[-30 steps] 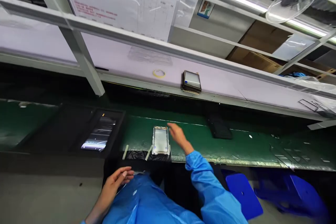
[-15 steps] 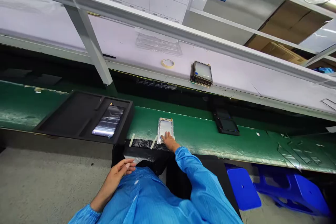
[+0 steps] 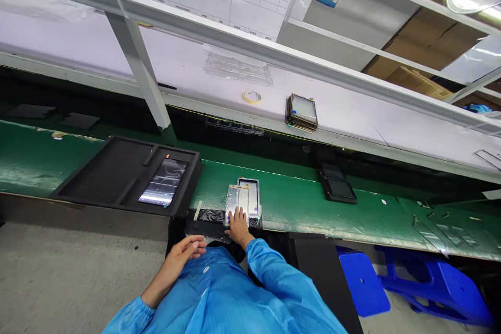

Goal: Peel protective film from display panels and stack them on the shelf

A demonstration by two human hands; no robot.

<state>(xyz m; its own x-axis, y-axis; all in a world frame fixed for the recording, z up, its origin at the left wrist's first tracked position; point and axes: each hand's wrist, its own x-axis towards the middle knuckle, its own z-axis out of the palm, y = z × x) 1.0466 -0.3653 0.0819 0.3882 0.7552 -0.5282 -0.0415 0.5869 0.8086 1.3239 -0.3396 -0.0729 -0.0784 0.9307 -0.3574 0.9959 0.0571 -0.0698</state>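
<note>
Far left, a black foam tray [image 3: 97, 172] sits on the green table [image 3: 285, 188], one glass panel [image 3: 162, 182] in its slot. L hand [image 3: 183, 255] is by the blue smock [image 3: 211, 292], fingers loose & relaxed, holding nothing. Mid-table, two film-wrapped panels [image 3: 243, 201] overlap at the near edge, just by a black plastic bag [image 3: 207, 216]. R hand [image 3: 238, 227] lies on them, fingers spread, no clear grip. Step in hand looks like settling those panels; next move calls for a light, even touch on the glass. Panels look shiny, film slightly creased. Further right, a dark panel pair [image 3: 337, 188], blue stool [image 3: 362, 282] below.
</note>
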